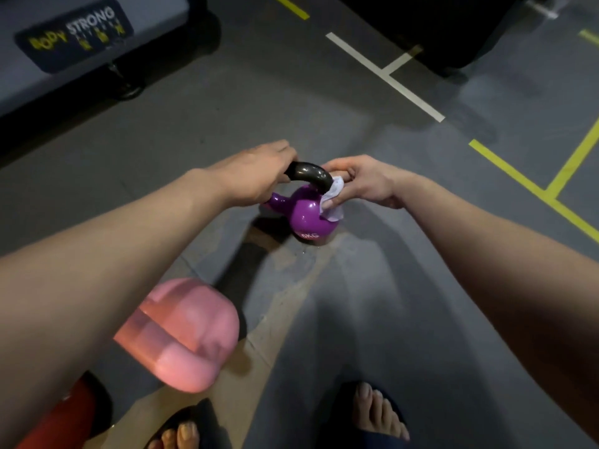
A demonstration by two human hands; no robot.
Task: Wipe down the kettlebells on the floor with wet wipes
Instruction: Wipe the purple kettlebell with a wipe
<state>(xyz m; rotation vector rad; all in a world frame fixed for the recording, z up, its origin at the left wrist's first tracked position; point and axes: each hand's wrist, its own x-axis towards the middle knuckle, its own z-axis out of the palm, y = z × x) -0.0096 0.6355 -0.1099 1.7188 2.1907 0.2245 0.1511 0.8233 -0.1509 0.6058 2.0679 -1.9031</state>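
A purple kettlebell [306,215] marked 6KG stands on the grey floor, tipped a little, with a black handle [311,173] on top. My left hand [256,175] grips the left end of that handle. My right hand [363,183] holds a crumpled white wet wipe [334,197] pressed against the right side of the handle and the bell's upper body. A pink kettlebell [184,332] sits closer to me at lower left, partly behind my left forearm. A red kettlebell [61,419] shows at the bottom left corner.
A grey machine base with a "Body Strong" label [74,34] stands at the far left. Dark equipment [453,30] fills the far right. White [385,76] and yellow [531,186] lines mark the floor. My feet in sandals [376,413] are at the bottom edge.
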